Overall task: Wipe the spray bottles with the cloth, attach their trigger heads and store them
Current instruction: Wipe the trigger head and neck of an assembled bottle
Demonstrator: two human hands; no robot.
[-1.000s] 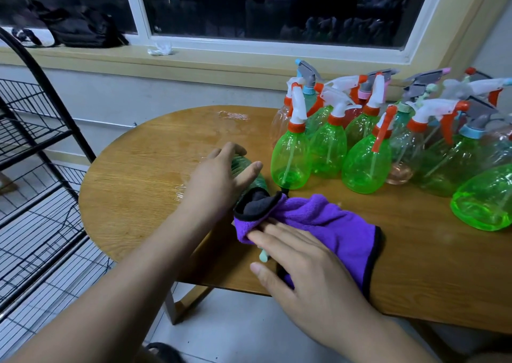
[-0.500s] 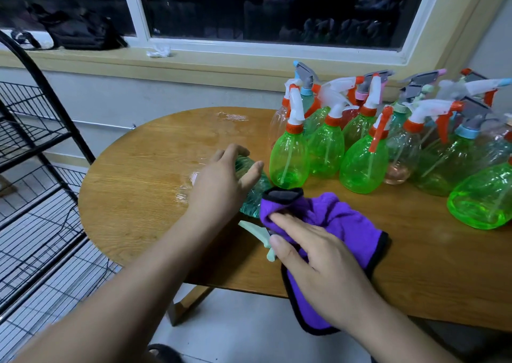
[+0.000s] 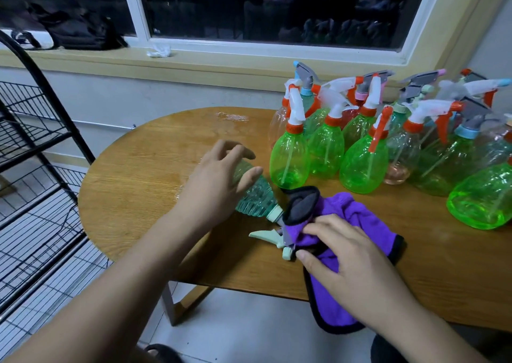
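Teal ribbed translucent plastic spray bottle [image 3: 257, 199]: lies on its side on the oval wood-grain table [image 3: 133, 196], near the front edge, neck pointing towards the person. Pale green plastic trigger head [image 3: 266, 235]: fitted at the neck, lever pointing left along the table edge.

Left hand [image 3: 213, 188]: arched over the bottle body, fingers curved across the top, thumb laid against the side facing the standing bottles; it holds the bottle down.

Right hand [image 3: 343, 251]: fingers bent over the purple microfibre cloth with black edging [image 3: 357, 213], pressing it round the trigger head. One corner of the cloth hangs over the table edge.

Cluster of upright green and clear plastic spray bottles with white-and-orange or grey trigger heads [image 3: 291, 165]: stands just behind the cloth, reaching to the right end of the table.

Black wire shelf rack [image 3: 36, 174]: stands left of the table. Black bag [image 3: 80, 32] and crumpled white tissue [image 3: 159, 50]: on the window sill.
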